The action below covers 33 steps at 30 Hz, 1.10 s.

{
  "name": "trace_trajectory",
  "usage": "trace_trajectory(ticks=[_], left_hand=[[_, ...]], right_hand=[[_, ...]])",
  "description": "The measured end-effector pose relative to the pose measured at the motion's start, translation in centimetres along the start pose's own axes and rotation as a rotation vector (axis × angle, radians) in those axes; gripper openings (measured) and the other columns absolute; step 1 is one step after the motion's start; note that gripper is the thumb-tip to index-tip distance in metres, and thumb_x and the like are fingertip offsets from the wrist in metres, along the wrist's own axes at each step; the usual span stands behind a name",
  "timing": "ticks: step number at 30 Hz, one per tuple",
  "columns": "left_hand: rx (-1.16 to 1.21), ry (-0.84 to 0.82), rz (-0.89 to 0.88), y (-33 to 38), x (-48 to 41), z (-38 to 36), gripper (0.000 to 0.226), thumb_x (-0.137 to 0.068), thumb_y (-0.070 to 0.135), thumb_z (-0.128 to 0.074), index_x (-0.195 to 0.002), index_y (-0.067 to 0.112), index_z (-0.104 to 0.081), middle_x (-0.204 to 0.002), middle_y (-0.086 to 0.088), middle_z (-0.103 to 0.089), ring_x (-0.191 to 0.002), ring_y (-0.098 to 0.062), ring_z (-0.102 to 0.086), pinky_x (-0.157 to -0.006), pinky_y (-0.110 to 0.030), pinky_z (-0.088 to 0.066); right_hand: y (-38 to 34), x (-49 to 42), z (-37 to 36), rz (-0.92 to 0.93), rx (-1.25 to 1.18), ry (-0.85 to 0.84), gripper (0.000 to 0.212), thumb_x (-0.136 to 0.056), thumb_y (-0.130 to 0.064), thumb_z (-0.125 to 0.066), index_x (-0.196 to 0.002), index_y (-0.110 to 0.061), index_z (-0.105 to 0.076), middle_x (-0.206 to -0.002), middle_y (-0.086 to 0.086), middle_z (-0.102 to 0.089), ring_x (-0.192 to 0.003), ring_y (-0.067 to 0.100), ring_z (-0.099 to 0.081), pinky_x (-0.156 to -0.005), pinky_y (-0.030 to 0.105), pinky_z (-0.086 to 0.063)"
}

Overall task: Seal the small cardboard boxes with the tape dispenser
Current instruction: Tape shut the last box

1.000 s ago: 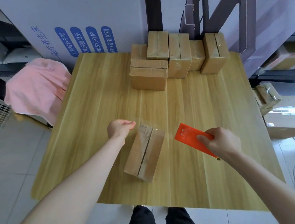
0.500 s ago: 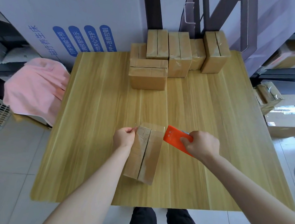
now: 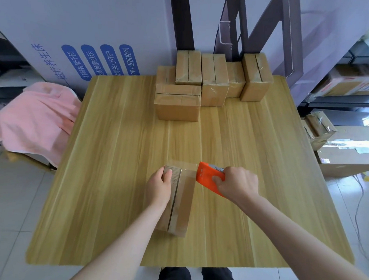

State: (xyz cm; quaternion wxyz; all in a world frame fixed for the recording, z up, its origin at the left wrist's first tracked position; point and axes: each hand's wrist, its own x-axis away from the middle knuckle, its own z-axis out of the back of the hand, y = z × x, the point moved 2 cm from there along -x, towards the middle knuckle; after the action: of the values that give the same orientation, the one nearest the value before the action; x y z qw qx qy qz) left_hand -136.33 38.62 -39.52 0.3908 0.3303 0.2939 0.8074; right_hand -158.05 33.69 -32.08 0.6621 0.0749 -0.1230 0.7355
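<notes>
A small cardboard box (image 3: 180, 200) lies lengthwise near the front of the wooden table (image 3: 115, 158), its top seam facing up. My left hand (image 3: 159, 186) rests on the box's far left part, with the thumb over its far end. My right hand (image 3: 237, 184) grips an orange tape dispenser (image 3: 207, 176), whose front edge touches the box's far right corner. A strip of clear tape seems to lie across the far end of the box.
Several taped cardboard boxes (image 3: 211, 81) stand in a cluster at the table's far edge. A pink cloth (image 3: 36, 118) covers something to the left. More cartons (image 3: 348, 151) sit on the floor at right, below shelving.
My right hand has carried the dispenser leftwards until it meets the box. My left hand has come down from beside the box onto its far left end.
</notes>
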Motion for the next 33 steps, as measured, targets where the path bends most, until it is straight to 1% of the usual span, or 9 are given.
trace_trajectory(ticks=[4,11,15,19,22,24,28,31,33], left_hand=[[-0.008,-0.043,-0.032,-0.3,-0.4,0.2,0.049,-0.102,0.039,-0.035,-0.141,0.013,-0.044,-0.141,-0.003,-0.051,-0.130,-0.021,-0.046,-0.100,-0.023,-0.031],[-0.023,-0.080,-0.035,-0.3,-0.6,0.2,0.047,-0.102,0.040,-0.028,-0.137,0.014,-0.046,-0.133,-0.005,-0.057,-0.121,-0.024,-0.052,-0.102,-0.039,-0.041],[-0.034,-0.081,-0.040,-0.2,-0.8,0.1,0.045,-0.102,0.038,-0.028,-0.138,0.015,-0.044,-0.130,-0.006,-0.059,-0.118,-0.025,-0.054,-0.098,-0.041,-0.044],[-0.039,-0.063,0.006,-0.5,-0.7,-0.3,0.047,-0.103,0.040,-0.030,-0.143,0.019,-0.040,-0.139,-0.003,-0.052,-0.126,-0.024,-0.049,-0.095,-0.028,-0.037],[0.065,0.003,0.067,-0.6,-0.4,-0.6,0.048,-0.102,0.040,-0.031,-0.143,0.017,-0.040,-0.140,-0.003,-0.051,-0.128,-0.024,-0.047,-0.092,-0.024,-0.032],[0.141,0.086,0.116,-0.3,0.2,-1.2,0.044,-0.102,0.036,-0.034,-0.136,0.012,-0.046,-0.129,-0.005,-0.058,-0.120,-0.027,-0.052,-0.089,-0.026,-0.035],[0.415,0.272,0.294,1.5,2.2,-3.0,0.032,-0.101,0.029,-0.039,-0.118,0.005,-0.052,-0.108,-0.008,-0.061,-0.098,-0.029,-0.058,-0.081,-0.033,-0.044],[0.642,0.346,0.373,2.8,3.6,-4.1,0.022,-0.100,0.026,-0.043,-0.110,0.008,-0.052,-0.096,-0.002,-0.061,-0.083,-0.018,-0.059,-0.066,-0.014,-0.045],[0.657,0.360,0.355,3.0,4.0,-4.0,0.018,-0.100,0.023,-0.045,-0.105,0.008,-0.051,-0.087,0.004,-0.058,-0.074,-0.008,-0.057,-0.054,-0.004,-0.040]], right_hand=[[-1.4,-0.5,1.1,0.028,0.030,-0.030,0.037,-0.089,-0.046,-0.047,-0.063,-0.020,-0.043,-0.058,-0.007,-0.043,-0.060,0.020,-0.049,-0.044,0.024,-0.023],[-3.7,-1.5,2.7,0.073,0.096,-0.016,0.031,-0.087,-0.038,-0.046,-0.064,-0.018,-0.047,-0.058,-0.004,-0.044,-0.061,0.021,-0.050,-0.047,0.024,-0.026],[-4.0,-1.6,1.9,0.080,0.109,0.063,0.036,-0.088,-0.037,-0.045,-0.057,-0.018,-0.042,-0.054,-0.004,-0.042,-0.057,0.023,-0.049,-0.047,0.024,-0.025],[-4.7,-1.3,-0.9,0.138,0.134,-0.040,0.020,-0.089,-0.032,-0.046,-0.084,-0.026,-0.064,-0.055,-0.006,-0.041,-0.060,0.025,-0.050,-0.053,0.025,-0.029],[-3.7,-1.2,-2.2,0.059,0.026,-0.008,0.023,-0.089,-0.037,-0.048,-0.071,-0.024,-0.055,-0.056,-0.004,-0.048,-0.060,0.026,-0.055,-0.049,0.025,-0.027],[-1.7,-1.2,-2.1,-0.043,-0.040,0.047,0.026,-0.090,-0.047,-0.048,-0.073,-0.028,-0.054,-0.054,-0.007,-0.044,-0.060,0.024,-0.052,-0.047,0.025,-0.025],[1.1,-0.2,-0.3,-0.232,-0.240,0.094,0.047,-0.087,-0.058,-0.046,-0.078,-0.016,-0.065,-0.065,0.001,-0.064,-0.063,0.027,-0.065,-0.059,0.028,-0.047],[1.6,1.4,1.2,-0.261,-0.654,0.180,0.050,-0.086,-0.055,-0.050,-0.067,-0.011,-0.062,-0.053,0.003,-0.062,-0.047,0.023,-0.063,-0.053,0.035,-0.055],[1.2,2.6,1.8,-0.258,-0.879,0.257,0.053,-0.085,-0.051,-0.055,-0.056,-0.007,-0.052,-0.042,-0.004,-0.048,-0.039,0.012,-0.049,-0.044,0.033,-0.043]])
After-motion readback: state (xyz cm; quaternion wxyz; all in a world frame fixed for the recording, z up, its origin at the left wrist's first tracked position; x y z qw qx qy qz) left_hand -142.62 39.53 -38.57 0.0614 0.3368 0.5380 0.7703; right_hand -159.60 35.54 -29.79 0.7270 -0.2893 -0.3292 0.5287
